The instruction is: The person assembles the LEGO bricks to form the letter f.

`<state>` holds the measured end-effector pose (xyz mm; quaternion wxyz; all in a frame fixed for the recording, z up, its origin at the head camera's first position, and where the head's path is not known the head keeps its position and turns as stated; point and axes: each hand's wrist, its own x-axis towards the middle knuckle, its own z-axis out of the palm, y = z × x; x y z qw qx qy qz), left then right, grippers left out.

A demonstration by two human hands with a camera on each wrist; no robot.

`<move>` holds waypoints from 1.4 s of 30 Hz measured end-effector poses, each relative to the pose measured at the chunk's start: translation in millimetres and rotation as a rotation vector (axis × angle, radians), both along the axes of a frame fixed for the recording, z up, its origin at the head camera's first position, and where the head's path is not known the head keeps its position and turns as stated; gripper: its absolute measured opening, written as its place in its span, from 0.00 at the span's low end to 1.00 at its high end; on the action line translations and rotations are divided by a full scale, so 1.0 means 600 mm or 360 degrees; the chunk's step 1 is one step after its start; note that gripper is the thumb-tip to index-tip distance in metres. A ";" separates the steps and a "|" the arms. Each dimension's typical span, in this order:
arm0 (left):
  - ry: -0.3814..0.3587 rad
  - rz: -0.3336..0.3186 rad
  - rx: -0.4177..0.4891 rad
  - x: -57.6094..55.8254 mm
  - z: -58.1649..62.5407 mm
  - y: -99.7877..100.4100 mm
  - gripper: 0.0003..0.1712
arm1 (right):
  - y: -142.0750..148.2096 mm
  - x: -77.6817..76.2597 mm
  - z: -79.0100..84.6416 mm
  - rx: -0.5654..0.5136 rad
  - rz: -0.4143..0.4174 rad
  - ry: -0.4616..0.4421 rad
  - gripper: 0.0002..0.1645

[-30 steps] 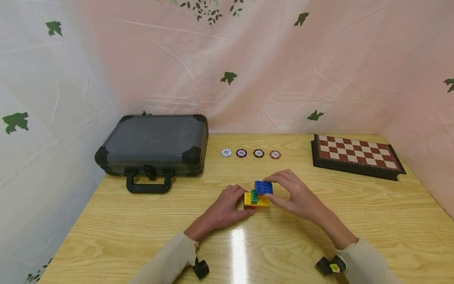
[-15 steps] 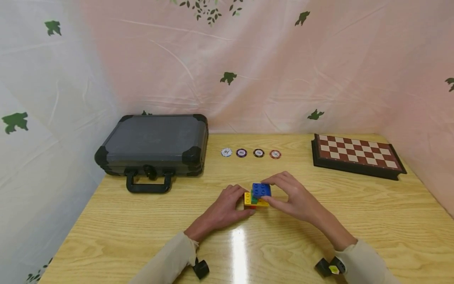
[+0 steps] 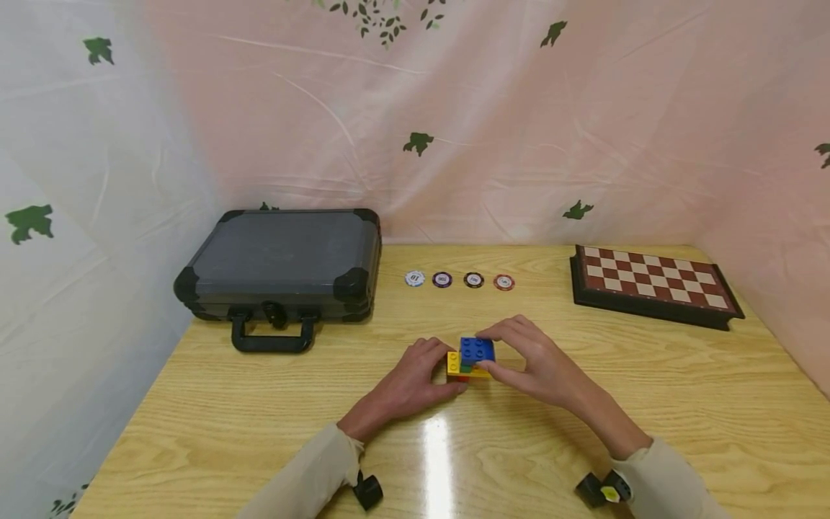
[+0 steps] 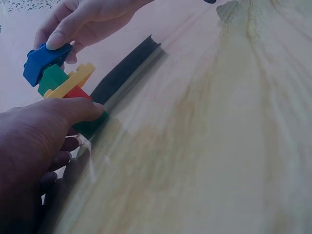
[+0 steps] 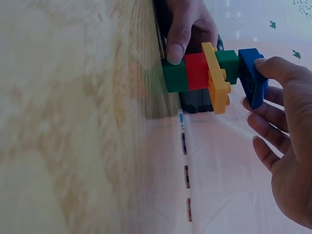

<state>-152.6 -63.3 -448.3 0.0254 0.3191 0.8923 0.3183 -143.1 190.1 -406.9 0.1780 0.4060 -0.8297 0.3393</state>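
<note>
My left hand [image 3: 411,382] grips the base of a small toy brick stack on the table. The right wrist view shows its order from the table up: a green brick [image 5: 176,79], a red brick [image 5: 196,71], a wider yellow brick [image 5: 217,83], then a smaller green brick [image 5: 227,64]. Between thumb and fingers, my right hand [image 3: 541,364] pinches a blue brick [image 3: 476,349] at the stack's top. Both wrist views show the blue brick tilted against the upper green one; whether their studs engage is hidden.
A dark grey case [image 3: 285,252] with a black handle stands at the back left. Several poker chips [image 3: 474,280] lie in a row at the back. A folded chessboard [image 3: 655,285] sits back right. Patterned cloth [image 3: 415,187] hangs behind the table [image 3: 259,432].
My right hand has brought the blue brick slightly left and toward me, so it now covers most of the upper green brick in the head view. The left hand has stayed put.
</note>
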 end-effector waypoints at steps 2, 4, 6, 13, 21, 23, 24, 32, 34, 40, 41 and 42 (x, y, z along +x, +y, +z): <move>0.0018 -0.0007 0.0009 0.000 -0.001 -0.001 0.25 | 0.000 0.000 0.001 0.0002 0.0008 -0.0003 0.23; 0.0020 -0.0010 0.0012 0.000 -0.002 -0.001 0.25 | 0.000 0.000 0.002 0.0007 0.0011 -0.0009 0.23; 0.0014 -0.0008 0.0012 -0.001 -0.002 -0.001 0.25 | -0.001 0.000 0.002 0.0013 0.0011 -0.0012 0.23; 0.0003 0.0000 -0.0002 -0.001 -0.003 0.000 0.25 | -0.002 0.002 0.003 0.0009 0.0008 -0.0034 0.24; -0.0033 -0.0003 -0.0004 0.000 -0.001 0.000 0.25 | -0.001 0.000 0.000 -0.0030 0.0038 0.0071 0.18; -0.0038 -0.0002 -0.0007 0.000 0.000 0.000 0.25 | -0.001 -0.001 0.000 -0.0038 0.0049 0.0097 0.18; -0.0040 -0.0002 -0.0008 0.000 0.000 0.000 0.25 | -0.002 -0.001 0.000 -0.0040 0.0053 0.0110 0.19; -0.0041 -0.0001 -0.0003 -0.001 0.000 0.000 0.25 | -0.003 -0.003 0.000 -0.0042 0.0080 0.0161 0.22; -0.0038 0.0000 -0.0003 -0.001 -0.001 0.001 0.25 | -0.003 -0.003 0.001 -0.0032 0.0077 0.0175 0.23; -0.0031 -0.0004 -0.0001 -0.001 -0.002 0.001 0.25 | -0.003 -0.002 0.005 0.0004 0.0086 0.0236 0.25; -0.0029 -0.0005 -0.0002 -0.002 -0.002 0.001 0.25 | -0.004 -0.002 0.006 0.0010 0.0090 0.0245 0.25; -0.0028 -0.0006 0.0000 -0.002 -0.002 0.001 0.25 | -0.004 -0.002 0.006 0.0017 0.0089 0.0252 0.26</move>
